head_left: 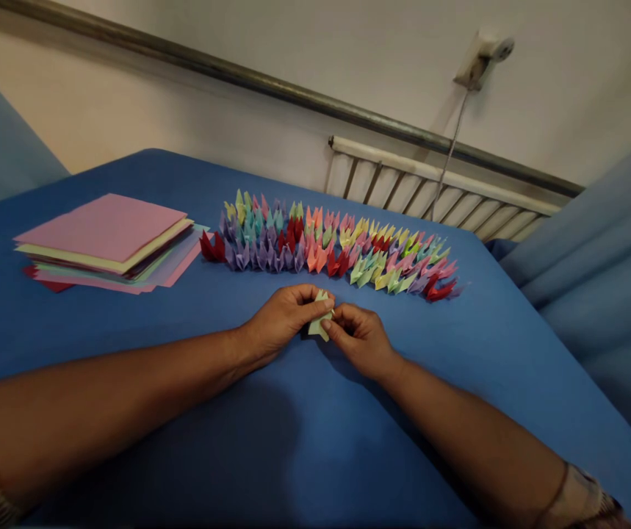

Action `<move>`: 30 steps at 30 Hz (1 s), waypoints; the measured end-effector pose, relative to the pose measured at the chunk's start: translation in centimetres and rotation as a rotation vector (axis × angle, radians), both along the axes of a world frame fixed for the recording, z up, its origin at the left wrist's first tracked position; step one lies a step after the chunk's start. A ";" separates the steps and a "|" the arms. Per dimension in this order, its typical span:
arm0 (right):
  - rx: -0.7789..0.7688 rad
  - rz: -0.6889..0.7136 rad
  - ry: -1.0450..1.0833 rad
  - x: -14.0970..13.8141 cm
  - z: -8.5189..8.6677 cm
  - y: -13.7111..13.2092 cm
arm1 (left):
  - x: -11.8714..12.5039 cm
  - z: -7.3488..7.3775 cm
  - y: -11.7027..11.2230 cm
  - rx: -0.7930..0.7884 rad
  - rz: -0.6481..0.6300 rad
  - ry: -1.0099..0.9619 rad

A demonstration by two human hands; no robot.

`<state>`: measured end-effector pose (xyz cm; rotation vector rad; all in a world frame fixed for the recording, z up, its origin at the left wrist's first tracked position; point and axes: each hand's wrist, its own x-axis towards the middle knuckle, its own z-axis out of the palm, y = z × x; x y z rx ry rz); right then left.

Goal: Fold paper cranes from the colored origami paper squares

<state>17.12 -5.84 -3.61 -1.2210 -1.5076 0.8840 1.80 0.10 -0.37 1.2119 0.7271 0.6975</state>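
Between my two hands is a small piece of folded pale green paper [319,328], pointed at its upper end. My left hand [285,317] pinches its upper part, thumb across the front. From the other side my right hand [363,338] grips its right edge between thumb and fingers. Both hands are just above the blue-covered surface [194,426]. Beyond them stand rows of folded paper cranes [287,242] in purple, red, pink, yellow, green and other colours.
On the left lies a stack of coloured paper sheets [106,228], pink on top. Behind the blue surface are a wall rail [271,84], a radiator [392,173] and a socket with a cord [477,66]. Blue curtains [613,272] hang at the right.
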 end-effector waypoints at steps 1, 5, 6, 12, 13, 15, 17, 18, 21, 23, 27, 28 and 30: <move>0.002 -0.003 0.008 0.0 0.1 0.0 | 0.0 0.0 0.0 -0.004 0.001 0.000; 0.005 -0.023 0.043 0.1 0.1 0.2 | 0.1 0.3 -0.1 -0.051 -0.014 -0.095; 0.005 -0.032 0.049 0.2 0.1 0.3 | 0.1 0.4 -0.1 -0.068 -0.023 -0.131; 0.031 -0.083 0.047 1.0 -0.1 0.8 | 0.0 0.5 0.1 -0.040 -0.001 -0.126; 0.033 -0.090 0.047 1.1 -0.1 0.9 | -0.1 0.5 0.1 -0.019 0.005 -0.099; 0.036 -0.110 0.055 1.2 -0.1 0.9 | -0.1 0.4 0.2 0.016 0.020 -0.052; 0.039 -0.130 0.090 1.2 -0.2 1.0 | -0.1 0.3 0.2 0.048 0.036 -0.034; 0.041 -0.136 0.122 1.1 -0.2 1.0 | -0.1 0.2 0.3 0.065 0.042 -0.028; 0.040 -0.157 0.236 0.8 -0.2 1.1 | 0.0 -0.1 0.4 0.128 0.050 -0.005; 0.043 -0.174 0.295 0.6 -0.2 1.1 | 0.0 -0.3 0.4 0.185 0.064 0.009; 0.060 -0.141 0.320 0.4 0.0 0.7 | -0.1 -0.6 0.4 0.319 0.103 0.046; 0.066 -0.125 0.304 0.4 0.1 0.6 | -0.1 -0.6 0.4 0.345 0.116 0.060; 0.084 -0.106 0.258 0.6 0.1 0.5 | -0.2 -0.6 0.4 0.382 0.135 0.086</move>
